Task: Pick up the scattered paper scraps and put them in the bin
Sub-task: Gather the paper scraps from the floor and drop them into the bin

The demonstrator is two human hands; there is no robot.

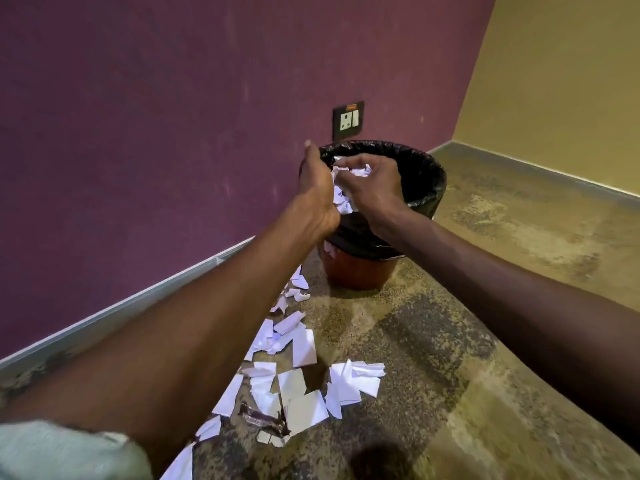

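Note:
A red bin (pixel 360 271) lined with a black bag (pixel 420 174) stands on the floor by the purple wall. Both my hands are over its mouth with a bunch of crumpled white paper scraps (pixel 343 192) between them. My right hand (pixel 372 187) grips the bunch from the right with curled fingers. My left hand (pixel 315 188) is cupped against the bunch on the left, its fingers pointing up. Several more white scraps (pixel 301 386) lie scattered on the floor in front of the bin, running toward me.
A dark crumpled wrapper (pixel 263 419) lies among the scraps. A wall socket (pixel 348 120) sits just above the bin. The purple wall's skirting (pixel 138 299) runs along the left; a yellow wall (pixel 561 91) closes the right. The speckled floor (pixel 485 306) stretches to the right of the bin.

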